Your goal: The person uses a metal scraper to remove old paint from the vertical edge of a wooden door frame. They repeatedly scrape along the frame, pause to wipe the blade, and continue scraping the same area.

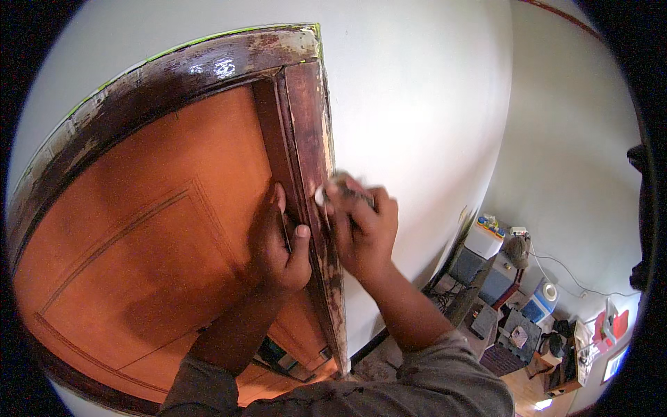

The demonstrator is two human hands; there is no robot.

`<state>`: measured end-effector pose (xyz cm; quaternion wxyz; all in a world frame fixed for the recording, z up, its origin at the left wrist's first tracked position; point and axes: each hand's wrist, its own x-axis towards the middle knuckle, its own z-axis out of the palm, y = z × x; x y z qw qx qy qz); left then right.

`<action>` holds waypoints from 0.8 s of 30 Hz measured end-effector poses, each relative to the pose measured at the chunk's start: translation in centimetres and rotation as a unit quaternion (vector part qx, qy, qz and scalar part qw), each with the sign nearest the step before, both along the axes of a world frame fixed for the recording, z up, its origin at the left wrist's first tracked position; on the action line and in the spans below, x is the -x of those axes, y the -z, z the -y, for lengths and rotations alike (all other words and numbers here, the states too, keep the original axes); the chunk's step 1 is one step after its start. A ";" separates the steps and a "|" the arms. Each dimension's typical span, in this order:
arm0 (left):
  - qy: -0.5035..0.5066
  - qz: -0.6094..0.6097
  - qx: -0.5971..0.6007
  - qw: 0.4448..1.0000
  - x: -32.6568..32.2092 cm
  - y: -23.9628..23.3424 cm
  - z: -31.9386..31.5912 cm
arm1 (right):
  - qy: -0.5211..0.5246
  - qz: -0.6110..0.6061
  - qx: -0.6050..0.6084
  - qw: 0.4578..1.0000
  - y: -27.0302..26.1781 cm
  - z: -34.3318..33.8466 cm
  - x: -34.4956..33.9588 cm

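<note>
A wooden door frame [307,120] runs down the middle of the view, its dark brown finish worn and patchy, with pale bare spots along the outer edge. My right hand [365,224] is closed around a small tool [321,196] with a whitish end, held against the face of this upright. Motion blur and my fingers hide most of the tool, so its exact kind is unclear. Lower on the inner side, my left hand [286,250] grips the edge of the jamb, thumb towards me and its other fingers partly hidden. Behind it is an orange-brown panelled door [156,208].
White wall [417,114] meets the frame on the right, and a yellow-green line [156,54] edges the top piece. Lower right stand a white box [484,240], a grey crate [518,333], a blue-and-white container [542,302] and a cable [568,276] along the wall.
</note>
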<state>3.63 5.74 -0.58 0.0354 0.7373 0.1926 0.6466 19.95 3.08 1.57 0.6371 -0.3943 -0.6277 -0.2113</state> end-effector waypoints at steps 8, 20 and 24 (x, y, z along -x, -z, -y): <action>0.017 0.058 0.023 0.998 -1.1 0.2 0.1 | -0.011 -0.022 -0.161 0.987 -14.1 -2.5 0.5; 0.006 0.039 -0.012 0.999 -0.8 0.3 0.3 | -0.006 -0.029 -0.128 0.991 -13.5 -1.4 0.7; 0.002 0.026 -0.010 1.000 -0.6 0.6 -0.4 | -0.003 -0.050 -0.102 0.994 -11.8 -1.4 1.5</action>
